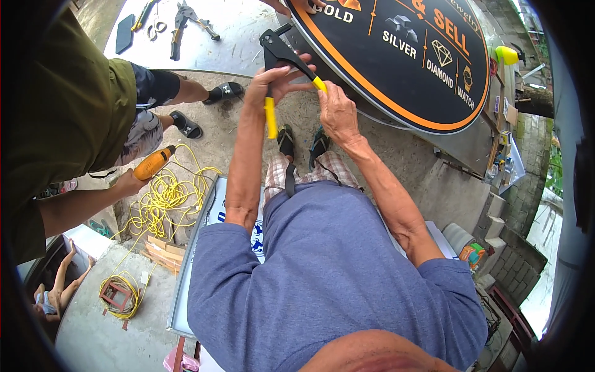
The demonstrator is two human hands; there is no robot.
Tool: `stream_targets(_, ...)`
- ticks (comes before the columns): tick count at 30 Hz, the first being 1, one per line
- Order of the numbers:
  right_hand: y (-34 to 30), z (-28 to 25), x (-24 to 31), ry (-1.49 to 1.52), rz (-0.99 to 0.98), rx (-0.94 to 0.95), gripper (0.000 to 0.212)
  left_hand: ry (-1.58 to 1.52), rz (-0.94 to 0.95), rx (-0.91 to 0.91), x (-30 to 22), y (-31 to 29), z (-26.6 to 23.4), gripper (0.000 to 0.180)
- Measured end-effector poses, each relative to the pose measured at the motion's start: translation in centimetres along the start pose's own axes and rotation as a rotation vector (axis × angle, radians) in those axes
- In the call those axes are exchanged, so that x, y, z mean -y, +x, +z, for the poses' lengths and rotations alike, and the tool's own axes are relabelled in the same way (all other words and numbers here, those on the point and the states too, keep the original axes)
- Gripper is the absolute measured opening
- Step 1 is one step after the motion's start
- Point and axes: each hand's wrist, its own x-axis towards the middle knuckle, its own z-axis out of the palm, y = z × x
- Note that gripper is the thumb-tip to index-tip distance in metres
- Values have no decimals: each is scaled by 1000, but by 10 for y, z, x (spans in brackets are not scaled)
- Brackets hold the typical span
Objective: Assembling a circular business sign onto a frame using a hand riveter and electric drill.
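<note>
In front of me I have a hand riveter (282,53) with a black body and two yellow-sleeved handles spread apart. My left hand (276,85) holds it around the handles' upper part, its fingertips showing behind the tool. With my right hand (338,115) I pinch the end of one yellow handle. The other yellow handle hangs below my left palm. Just beyond my hands lies a large oval black sign (396,74) with an orange border. Another person's hand (304,5) rests at the sign's far left edge.
A metal-topped table (232,53) bears snips (180,31), scissors (155,28) and a phone (125,34). At left a co-worker holds an orange drill (155,163). A yellow cord (164,198) lies tangled on the floor, near a coiled cord reel (119,296).
</note>
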Motion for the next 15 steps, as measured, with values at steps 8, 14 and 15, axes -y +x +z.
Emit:
stream_targets(8, 4, -7, -9, -35, -18, 21, 25, 38, -62, 127, -26, -11, -14, 56)
stream_targets(14, -1, 1, 1, -12, 39, 22, 24, 33, -18, 75, -13, 0, -7, 55)
stream_targets(15, 0, 5, 5, -24, 38, -5, 24, 12, 7, 40, -8, 5, -6, 50)
